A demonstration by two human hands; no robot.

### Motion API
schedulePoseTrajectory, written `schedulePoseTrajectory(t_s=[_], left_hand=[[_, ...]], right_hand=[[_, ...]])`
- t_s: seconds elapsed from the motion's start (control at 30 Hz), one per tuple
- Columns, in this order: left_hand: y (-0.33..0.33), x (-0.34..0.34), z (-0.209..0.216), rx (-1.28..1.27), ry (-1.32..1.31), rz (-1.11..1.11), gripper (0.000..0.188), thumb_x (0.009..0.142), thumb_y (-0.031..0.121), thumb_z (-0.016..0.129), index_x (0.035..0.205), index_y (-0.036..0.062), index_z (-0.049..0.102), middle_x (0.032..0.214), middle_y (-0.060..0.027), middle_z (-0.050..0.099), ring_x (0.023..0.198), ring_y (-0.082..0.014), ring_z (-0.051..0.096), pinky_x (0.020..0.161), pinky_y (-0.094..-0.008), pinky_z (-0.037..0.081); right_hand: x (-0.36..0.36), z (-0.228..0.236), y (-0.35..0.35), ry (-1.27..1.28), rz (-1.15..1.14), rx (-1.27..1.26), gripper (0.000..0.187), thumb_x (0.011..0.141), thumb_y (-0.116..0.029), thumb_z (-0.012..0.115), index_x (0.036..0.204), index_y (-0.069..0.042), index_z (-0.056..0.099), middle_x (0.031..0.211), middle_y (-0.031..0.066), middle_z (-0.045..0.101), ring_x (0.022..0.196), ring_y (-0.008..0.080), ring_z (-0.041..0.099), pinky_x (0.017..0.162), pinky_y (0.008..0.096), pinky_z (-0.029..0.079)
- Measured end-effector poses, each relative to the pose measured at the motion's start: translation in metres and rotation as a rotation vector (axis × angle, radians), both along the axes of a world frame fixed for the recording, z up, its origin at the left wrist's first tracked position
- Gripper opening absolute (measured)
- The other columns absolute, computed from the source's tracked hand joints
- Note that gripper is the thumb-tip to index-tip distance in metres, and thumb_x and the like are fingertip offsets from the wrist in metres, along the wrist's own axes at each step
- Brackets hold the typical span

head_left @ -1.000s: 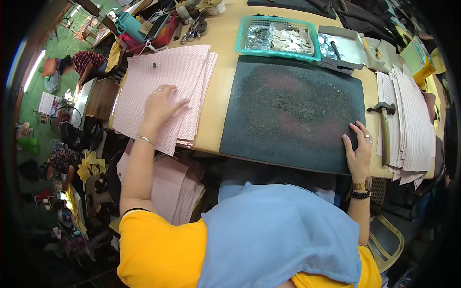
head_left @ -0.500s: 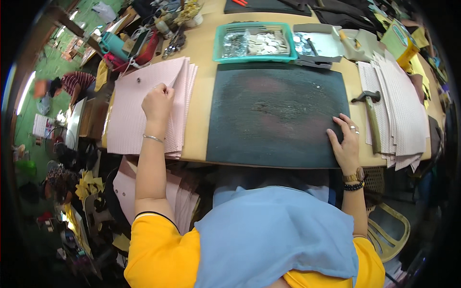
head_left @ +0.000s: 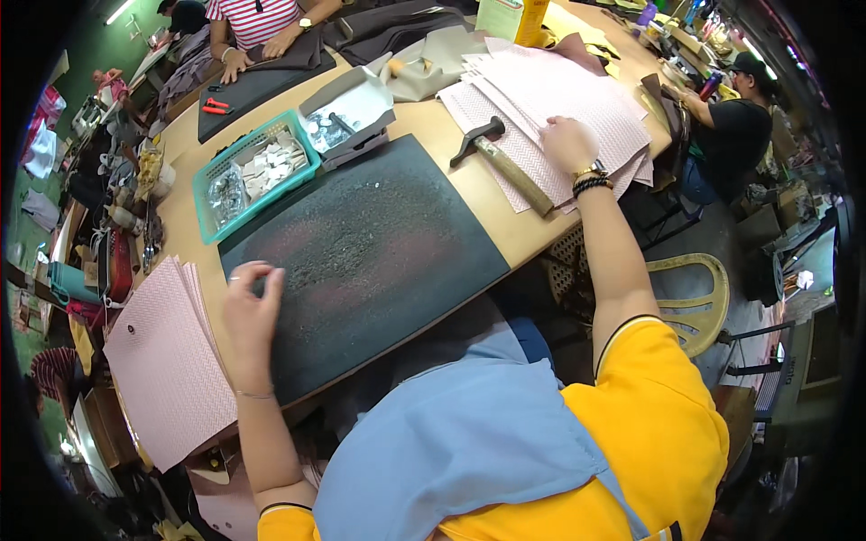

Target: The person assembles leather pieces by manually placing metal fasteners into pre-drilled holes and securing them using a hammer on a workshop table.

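Observation:
My right hand (head_left: 570,146) is over the right-hand stack of pink textured sheets (head_left: 532,77), its fingers curled in at the top sheet and slightly blurred. A hammer (head_left: 514,171) with a wooden handle lies on that stack's near left side. My left hand (head_left: 253,311) hovers at the left edge of a black mat (head_left: 406,207), thumb and fingers apart, nothing between them. Left of it lies another pile of pink sheets (head_left: 171,370); its top sheet has a small dark round fitting (head_left: 131,329) near one corner.
Behind the mat stand a teal basket (head_left: 209,167) of small white pieces and a white box (head_left: 370,90) of metal bits. Across the table a person's hands (head_left: 262,52) rest by a second black mat with red-handled cutters (head_left: 216,106). Another person (head_left: 735,126) sits at right.
The view has swung to the right. My left hand has left the left pile, opened, and come to the mat's edge. My right hand has gone from the mat to the right stack.

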State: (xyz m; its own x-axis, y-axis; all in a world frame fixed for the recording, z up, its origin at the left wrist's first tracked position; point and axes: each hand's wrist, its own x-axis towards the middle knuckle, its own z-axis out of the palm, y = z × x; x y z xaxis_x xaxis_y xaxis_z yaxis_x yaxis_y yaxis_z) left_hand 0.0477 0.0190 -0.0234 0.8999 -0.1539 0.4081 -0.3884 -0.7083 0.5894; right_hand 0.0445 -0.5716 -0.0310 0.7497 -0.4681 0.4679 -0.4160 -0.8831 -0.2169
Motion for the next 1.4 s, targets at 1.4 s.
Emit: schedulePoseTrajectory(t_s=[1.4], left_hand=[[0.112, -0.013, 0.016, -0.042, 0.728, 0.159, 0.038, 0.096, 0.018, 0.07, 0.128, -0.0013, 0.064, 0.085, -0.0088, 0.073, 0.076, -0.0148, 0.068, 0.07, -0.0298, 0.053]], right_hand=[[0.04, -0.024, 0.315, 0.128, 1.096, 0.42, 0.022, 0.093, -0.027, 0.073, 0.108, -0.011, 0.07, 0.128, 0.0092, 0.069, 0.124, 0.0315, 0.061, 0.117, 0.0643, 0.032]])
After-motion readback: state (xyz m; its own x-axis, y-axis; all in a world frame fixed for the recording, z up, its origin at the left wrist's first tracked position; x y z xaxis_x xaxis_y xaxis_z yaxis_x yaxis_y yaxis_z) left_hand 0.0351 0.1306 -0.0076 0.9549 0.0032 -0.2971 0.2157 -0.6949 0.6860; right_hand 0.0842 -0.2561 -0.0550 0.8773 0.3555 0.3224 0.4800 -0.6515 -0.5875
